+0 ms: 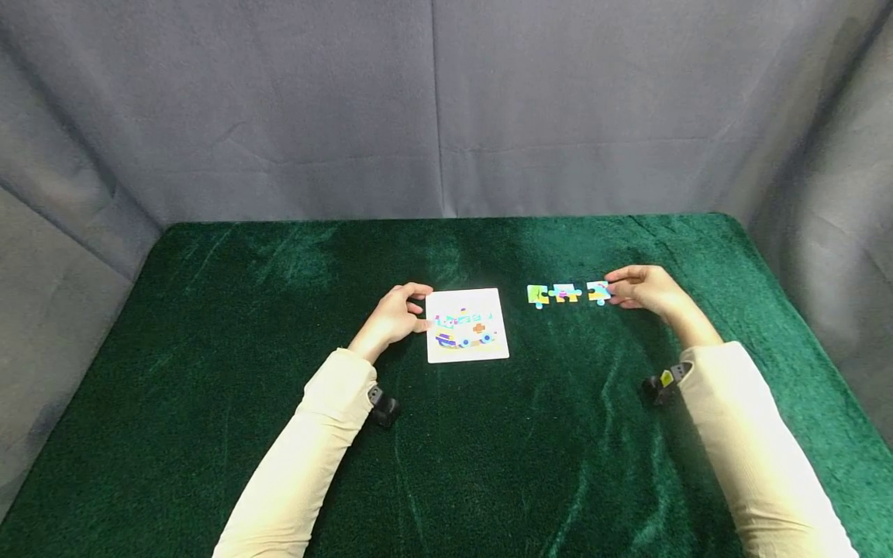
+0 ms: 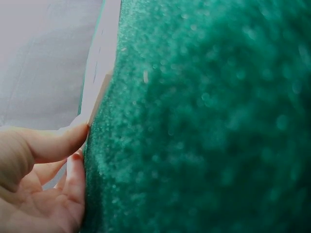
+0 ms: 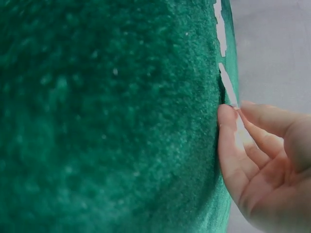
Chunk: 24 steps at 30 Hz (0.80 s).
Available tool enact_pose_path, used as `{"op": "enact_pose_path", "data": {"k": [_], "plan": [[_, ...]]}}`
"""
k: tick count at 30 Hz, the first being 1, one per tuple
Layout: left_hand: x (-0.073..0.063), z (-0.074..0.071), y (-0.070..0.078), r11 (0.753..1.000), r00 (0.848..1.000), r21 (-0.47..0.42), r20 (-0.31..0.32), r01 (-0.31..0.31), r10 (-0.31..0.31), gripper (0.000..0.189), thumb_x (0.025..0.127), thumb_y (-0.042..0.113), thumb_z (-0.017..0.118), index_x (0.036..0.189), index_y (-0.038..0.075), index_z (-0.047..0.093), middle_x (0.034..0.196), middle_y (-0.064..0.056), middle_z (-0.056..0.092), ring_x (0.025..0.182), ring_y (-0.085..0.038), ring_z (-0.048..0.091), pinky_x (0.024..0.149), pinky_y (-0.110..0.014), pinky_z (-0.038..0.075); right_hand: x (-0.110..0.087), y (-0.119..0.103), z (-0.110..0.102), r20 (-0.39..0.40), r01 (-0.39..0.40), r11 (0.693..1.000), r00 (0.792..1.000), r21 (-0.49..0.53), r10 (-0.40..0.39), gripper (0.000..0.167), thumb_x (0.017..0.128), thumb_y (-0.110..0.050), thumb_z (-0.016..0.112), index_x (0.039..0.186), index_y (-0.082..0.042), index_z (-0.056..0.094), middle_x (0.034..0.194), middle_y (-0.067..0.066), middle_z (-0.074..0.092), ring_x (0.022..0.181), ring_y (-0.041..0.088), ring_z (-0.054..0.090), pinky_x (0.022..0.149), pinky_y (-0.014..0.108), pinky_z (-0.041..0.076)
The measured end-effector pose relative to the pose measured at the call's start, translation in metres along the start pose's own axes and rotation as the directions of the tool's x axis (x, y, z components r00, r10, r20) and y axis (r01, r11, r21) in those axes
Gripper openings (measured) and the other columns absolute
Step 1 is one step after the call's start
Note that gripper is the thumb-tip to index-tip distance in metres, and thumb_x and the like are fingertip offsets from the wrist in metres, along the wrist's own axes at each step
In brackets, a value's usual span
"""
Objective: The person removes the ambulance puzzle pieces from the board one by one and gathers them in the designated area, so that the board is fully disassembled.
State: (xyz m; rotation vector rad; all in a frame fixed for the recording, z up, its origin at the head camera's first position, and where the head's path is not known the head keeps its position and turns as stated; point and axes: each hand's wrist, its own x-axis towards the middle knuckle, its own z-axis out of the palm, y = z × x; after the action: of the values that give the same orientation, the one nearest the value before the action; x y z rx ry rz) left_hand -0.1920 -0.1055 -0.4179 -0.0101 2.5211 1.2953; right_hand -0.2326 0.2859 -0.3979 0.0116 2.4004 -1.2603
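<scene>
My left hand (image 1: 394,314) holds the left edge of a white square puzzle board (image 1: 453,302), thumb lower and index finger near the far corner. A colourful vehicle picture with an orange cross is printed on the board. In the left wrist view, the thumb (image 2: 73,141) presses at the board's pale edge (image 2: 100,94). Over to the right, my right hand (image 1: 645,291) pinches a jigsaw piece (image 1: 597,291) by its right side. The right wrist view has this piece (image 3: 227,85) tilted, edge-on, between thumb and fingers.
Two more jigsaw pieces lie in a row left of the held one: a green and yellow piece (image 1: 537,294) and a multicoloured piece (image 1: 564,292). Dark green plush cloth (image 1: 488,449) covers the table. A grey curtain (image 1: 335,108) hangs behind its far edge.
</scene>
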Motion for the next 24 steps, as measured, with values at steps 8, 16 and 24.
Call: {"op": "enact_pose_path", "data": {"k": [8, 16, 24], "plan": [[0.0, 0.0, 0.0, 1.0, 1.0, -0.005, -0.003, -0.004, 0.004, 0.055, 0.08, -0.003, 0.068, 0.132, 0.005, 0.052, 0.132, -0.016, 0.049, 0.115, -0.03, 0.055, 0.094, -0.038, 0.047, -0.003, -0.005, -0.003, -0.047, 0.008, 0.995, 0.999, -0.099, -0.012, 0.041, 0.098, -0.01, 0.047, 0.13, 0.015, 0.045, 0.093, -0.002, 0.071, 0.068, -0.008, 0.059, 0.066, 0.015, 0.052], [0.001, 0.001, -0.001, 1.0, 1.0, -0.017, -0.004, -0.005, 0.005, 0.056, 0.079, -0.004, 0.068, 0.132, 0.005, 0.052, 0.132, -0.016, 0.049, 0.114, -0.03, 0.055, 0.094, -0.038, 0.047, -0.003, -0.04, 0.032, -0.085, 0.107, 0.989, 0.99, -0.103, -0.116, 0.036, 0.094, -0.006, 0.053, 0.125, 0.012, 0.052, 0.103, 0.02, 0.069, 0.07, -0.006, 0.059, 0.068, 0.016, 0.052], [0.001, 0.001, -0.001, 1.0, 1.0, -0.022, -0.002, -0.003, 0.003, 0.056, 0.079, -0.004, 0.068, 0.132, 0.005, 0.052, 0.131, -0.016, 0.049, 0.114, -0.03, 0.055, 0.093, -0.037, 0.048, 0.004, -0.071, 0.09, -0.027, 0.224, 0.954, 0.972, -0.201, -0.234, 0.027, 0.091, -0.005, 0.057, 0.116, 0.004, 0.063, 0.104, 0.023, 0.069, 0.088, 0.022, 0.067, 0.075, 0.027, 0.053]]}}
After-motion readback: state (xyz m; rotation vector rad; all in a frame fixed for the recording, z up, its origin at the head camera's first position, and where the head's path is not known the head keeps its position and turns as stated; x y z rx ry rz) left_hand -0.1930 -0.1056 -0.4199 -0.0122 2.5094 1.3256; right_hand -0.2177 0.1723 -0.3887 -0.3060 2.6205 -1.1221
